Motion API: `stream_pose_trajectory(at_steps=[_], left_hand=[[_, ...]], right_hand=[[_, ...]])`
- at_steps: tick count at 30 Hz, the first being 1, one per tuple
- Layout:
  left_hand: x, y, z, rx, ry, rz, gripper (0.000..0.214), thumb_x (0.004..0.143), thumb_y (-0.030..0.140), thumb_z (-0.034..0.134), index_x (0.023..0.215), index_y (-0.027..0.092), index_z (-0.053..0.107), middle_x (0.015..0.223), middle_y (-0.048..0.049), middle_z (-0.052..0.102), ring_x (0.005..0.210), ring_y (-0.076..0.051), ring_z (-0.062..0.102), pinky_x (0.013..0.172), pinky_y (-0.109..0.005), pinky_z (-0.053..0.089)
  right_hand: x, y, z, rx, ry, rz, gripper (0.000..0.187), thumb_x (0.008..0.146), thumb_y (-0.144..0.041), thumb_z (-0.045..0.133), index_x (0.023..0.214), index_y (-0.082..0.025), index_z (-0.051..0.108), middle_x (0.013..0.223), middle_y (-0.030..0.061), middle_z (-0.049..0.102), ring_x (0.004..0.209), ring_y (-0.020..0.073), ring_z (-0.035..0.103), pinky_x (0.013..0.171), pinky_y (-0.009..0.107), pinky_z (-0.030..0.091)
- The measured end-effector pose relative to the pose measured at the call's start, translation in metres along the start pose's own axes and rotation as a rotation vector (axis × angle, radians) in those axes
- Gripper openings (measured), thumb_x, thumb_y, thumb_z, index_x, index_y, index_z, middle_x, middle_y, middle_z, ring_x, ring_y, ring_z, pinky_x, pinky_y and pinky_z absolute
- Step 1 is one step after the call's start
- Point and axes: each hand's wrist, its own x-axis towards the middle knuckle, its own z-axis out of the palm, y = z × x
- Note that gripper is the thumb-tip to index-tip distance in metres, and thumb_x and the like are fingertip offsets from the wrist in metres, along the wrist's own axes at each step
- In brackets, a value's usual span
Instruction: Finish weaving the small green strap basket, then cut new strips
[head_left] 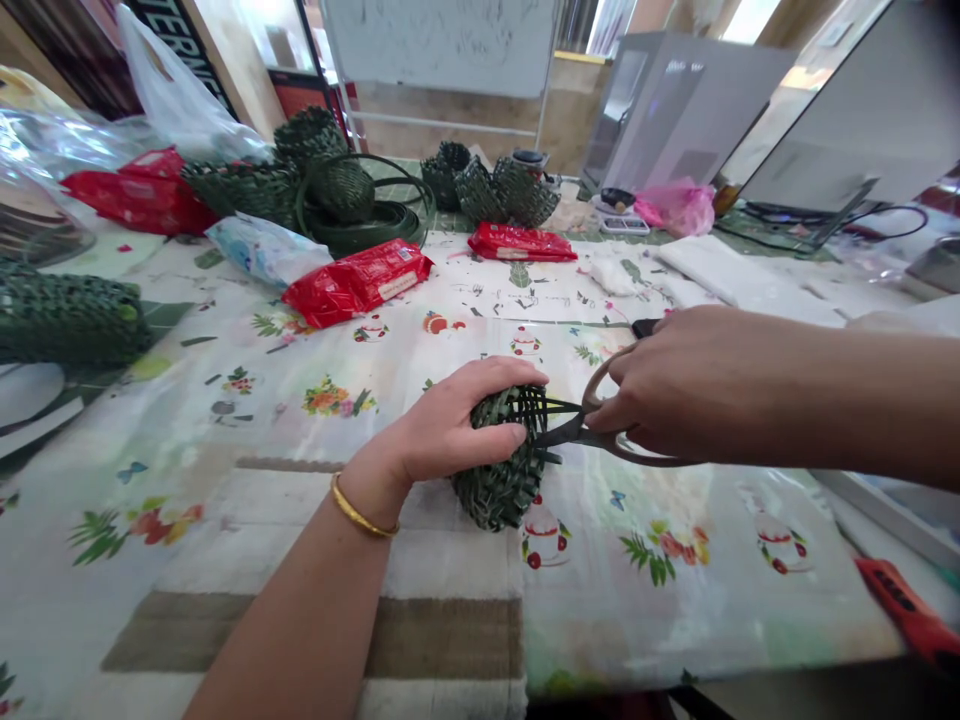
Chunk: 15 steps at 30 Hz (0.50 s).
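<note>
My left hand (457,420) grips a small woven basket of dark green leaf strips (495,485) lying on its side, with loose strip ends sticking out to the right at its open edge. My right hand (675,385) holds a pair of dark-handled scissors (592,432) through the finger loops. Their blades reach the loose strip ends, close to the basket's rim. A gold bangle (364,507) circles my left wrist. The basket's inside is mostly hidden by my left hand.
A floral tablecloth (225,480) covers the table. A long woven green piece (67,318) lies at the left. Further back are several woven baskets, a coil of green strip (375,215), red packets (358,282), plastic bags, a kitchen scale (621,215) and white sheets (742,275).
</note>
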Motion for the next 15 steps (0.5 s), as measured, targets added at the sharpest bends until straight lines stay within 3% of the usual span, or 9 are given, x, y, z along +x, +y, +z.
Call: stream_pose_trajectory(at_steps=[2,3,9,15], left_hand=[[0.0,0.0,0.0,-0.002,0.004,-0.002,0.045,0.075,0.027,0.057,0.12,0.021,0.055,0.128,-0.0084,0.055,0.123,-0.027,0.046,0.106,-0.045,0.035],[0.0,0.0,0.0,-0.003,0.004,-0.006,0.045,0.075,0.027,0.057,0.12,0.021,0.055,0.128,-0.0086,0.055,0.123,-0.027,0.046,0.106,-0.045,0.035],[-0.001,-0.001,0.002,0.008,0.002,-0.007,0.045,0.075,0.029,0.058,0.12,0.021,0.055,0.128,-0.0091,0.054,0.122,-0.027,0.046,0.106,-0.045,0.035],[0.0,0.002,0.003,0.064,0.013,-0.005,0.046,0.076,0.029,0.059,0.12,0.021,0.055,0.128,-0.0083,0.055,0.125,-0.027,0.044,0.108,-0.045,0.032]], right_hand=[[-0.004,-0.002,0.002,-0.05,-0.144,-0.118,0.011,0.07,-0.022,0.062,0.061,-0.026,0.066,0.048,-0.0009,0.059,0.042,0.0117,0.042,0.05,0.03,0.019],[-0.006,-0.003,0.003,-0.061,-0.156,-0.131,0.012,0.071,-0.02,0.061,0.063,-0.026,0.067,0.048,-0.0008,0.059,0.041,0.0116,0.042,0.05,0.03,0.019],[-0.018,-0.011,0.012,-0.076,-0.079,-0.122,0.011,0.074,-0.02,0.058,0.071,-0.026,0.067,0.05,-0.0008,0.057,0.04,0.0121,0.04,0.049,0.03,0.016],[-0.019,-0.02,0.006,-0.075,-0.097,-0.091,0.013,0.071,-0.013,0.059,0.063,-0.022,0.062,0.051,0.0003,0.058,0.041,0.0111,0.039,0.05,0.03,0.015]])
